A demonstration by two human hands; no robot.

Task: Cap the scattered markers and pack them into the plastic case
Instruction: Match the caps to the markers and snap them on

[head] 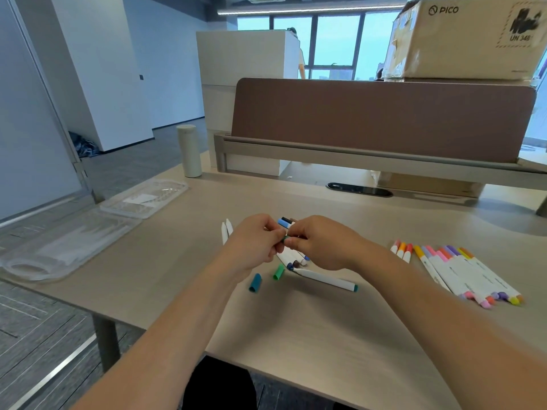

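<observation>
My left hand and my right hand meet over the middle of the desk, both pinching a small green marker piece between their fingertips. Behind them several capped markers lie in a bunch, partly hidden. A teal cap and a green cap lie loose in front. An uncapped white marker with a teal end rests beside them. A row of capped markers lies at the right. The clear plastic case lies open at the left edge.
A pale green bottle stands at the back left. A brown divider panel closes the desk's far side, with a cardboard box above it. Two white marker ends stick out left of my left hand.
</observation>
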